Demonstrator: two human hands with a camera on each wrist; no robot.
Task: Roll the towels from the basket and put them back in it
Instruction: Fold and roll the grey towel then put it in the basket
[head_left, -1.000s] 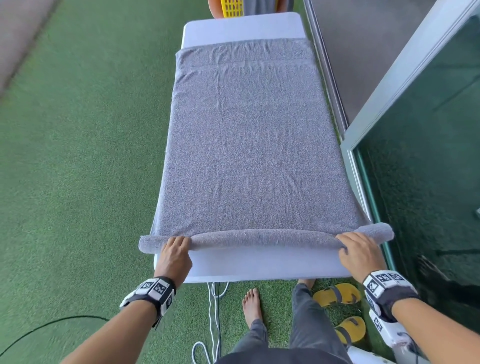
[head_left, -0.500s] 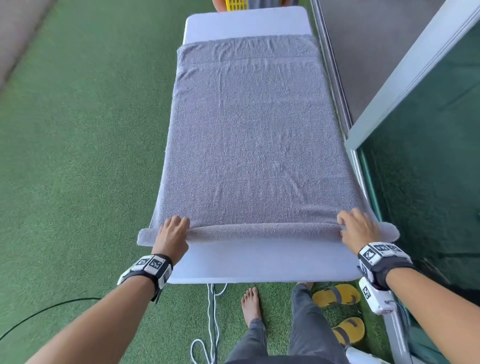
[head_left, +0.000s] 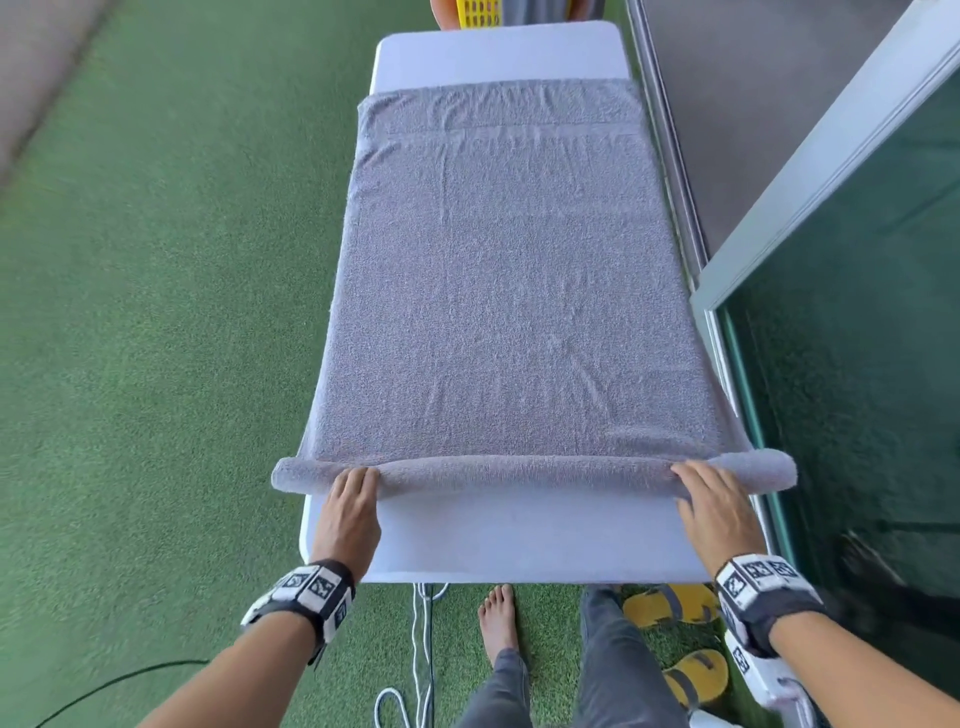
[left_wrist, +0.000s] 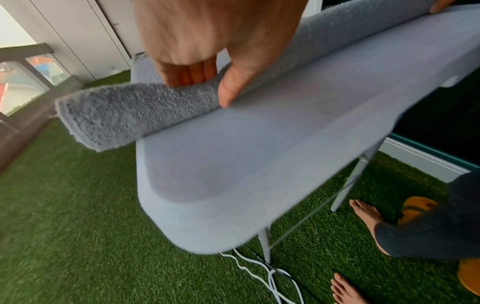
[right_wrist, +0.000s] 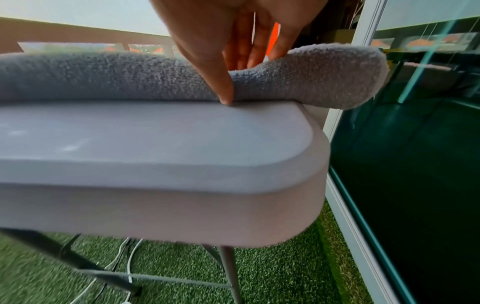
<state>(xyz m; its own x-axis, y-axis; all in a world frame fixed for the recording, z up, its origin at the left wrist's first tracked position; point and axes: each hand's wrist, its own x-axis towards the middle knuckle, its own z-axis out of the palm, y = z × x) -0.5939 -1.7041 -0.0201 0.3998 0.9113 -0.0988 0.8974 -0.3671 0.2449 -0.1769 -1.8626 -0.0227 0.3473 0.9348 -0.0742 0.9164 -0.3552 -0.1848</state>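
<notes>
We're early in this one: the grey terry-cloth towel (head_left: 509, 291) lies flat along the white plastic folding table (head_left: 519, 540), w/ only its near edge turned over into a thin roll (head_left: 519, 470) that spans the table's width and pokes out past both sides. Our left hand (head_left: 347, 512) sits at the roll's left part, fingers curled over the top and thumb tucked under the front, clamped on the cloth; the left wrist view shows that clearly. Our right hand (head_left: 714, 512) does the same near the right end, thumb tip touching the tabletop just under the roll, fingers hooked over it. So approx. one or two turns are in, and nearly the whole length is left to roll away from us. The yellow slatted plastic basket (head_left: 478, 11) is barely in view past the far end of the table; we can't tell if more towels wait inside. After rolling, this towel must go back in it. Green artificial turf (head_left: 156, 312) lies all around.
</notes>
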